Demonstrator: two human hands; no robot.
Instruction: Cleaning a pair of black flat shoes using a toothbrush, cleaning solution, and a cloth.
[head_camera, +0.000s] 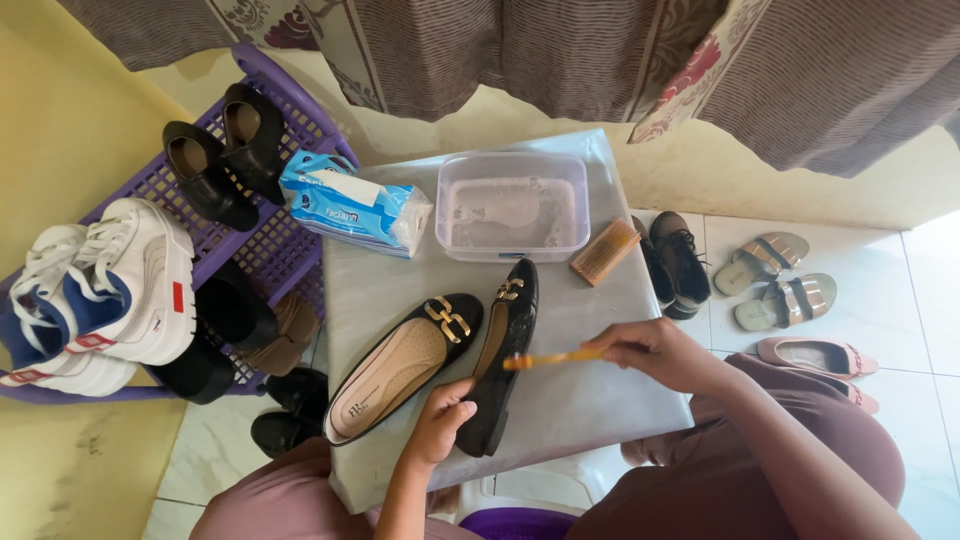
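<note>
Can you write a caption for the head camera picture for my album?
Left hand steadies a black flat shoe on its side while right hand holds a yellow toothbrush against it.

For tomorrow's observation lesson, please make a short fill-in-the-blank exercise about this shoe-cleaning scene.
1. The right hand holds a yellow ____ over the tilted black flat shoe.
2. The left hand grips that shoe near its ____ end.
3. The second black flat shoe lies on the grey table with a ____ buckle on its toe.
4. The clear plastic tub stands between the tissue pack and a wooden ____.

Missing words: toothbrush; heel; gold; brush
</note>
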